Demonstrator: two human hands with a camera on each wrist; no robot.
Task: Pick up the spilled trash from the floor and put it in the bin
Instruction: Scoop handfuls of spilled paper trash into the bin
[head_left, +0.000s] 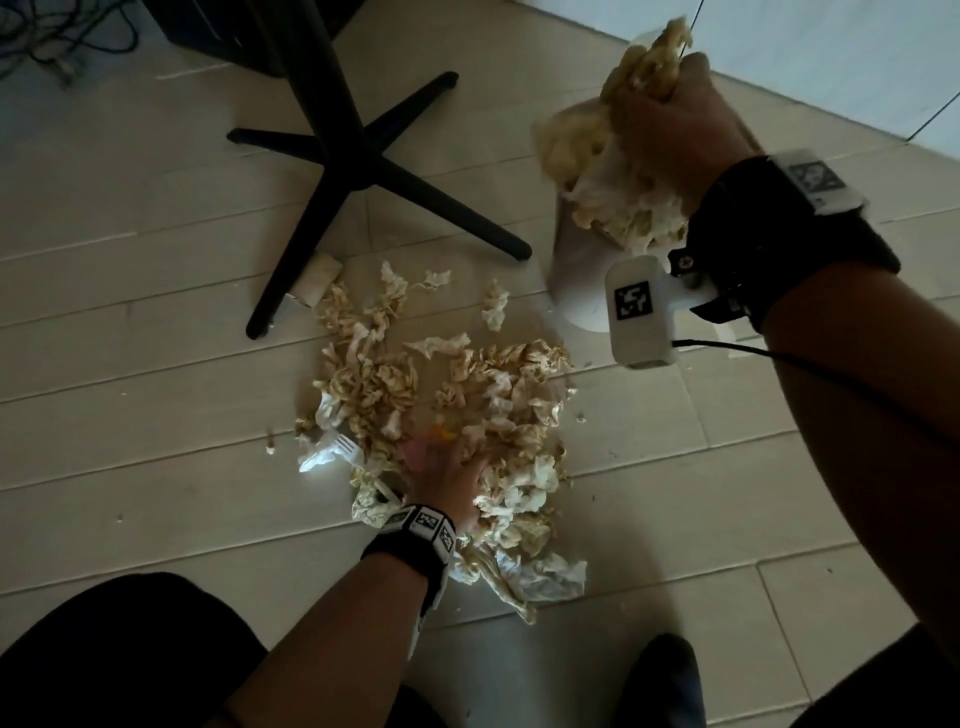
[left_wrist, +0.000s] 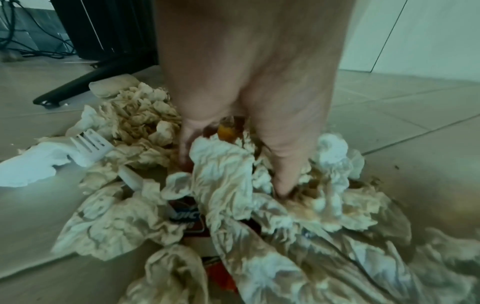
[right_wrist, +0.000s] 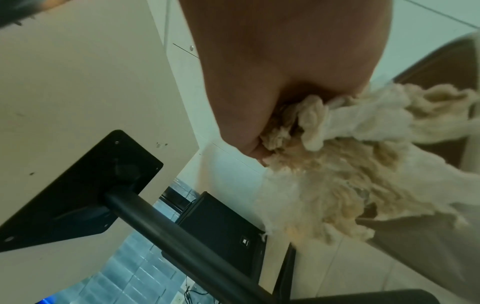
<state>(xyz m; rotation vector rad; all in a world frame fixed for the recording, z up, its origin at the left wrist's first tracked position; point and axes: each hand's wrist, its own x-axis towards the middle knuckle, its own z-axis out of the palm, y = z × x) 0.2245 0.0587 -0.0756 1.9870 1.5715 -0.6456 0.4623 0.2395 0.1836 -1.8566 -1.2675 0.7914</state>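
The left hand (head_left: 447, 480) digs curled fingers (left_wrist: 281, 164) into the heap of crumpled stained paper tissues (head_left: 457, 410) on the pale tiled floor (head_left: 156, 415). Farther off, the right hand (head_left: 670, 122) clutches a wad of tissues (head_left: 618, 197) over the white round bin (head_left: 582, 280).

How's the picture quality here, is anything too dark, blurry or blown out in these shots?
Head view: dim overall, with glare blowing out the white plastic fork and motion smear on the left hand. Left wrist view: soft, tissues smeared at the edges. Right wrist view: the right hand is shadowed and the tissue wad blurred.
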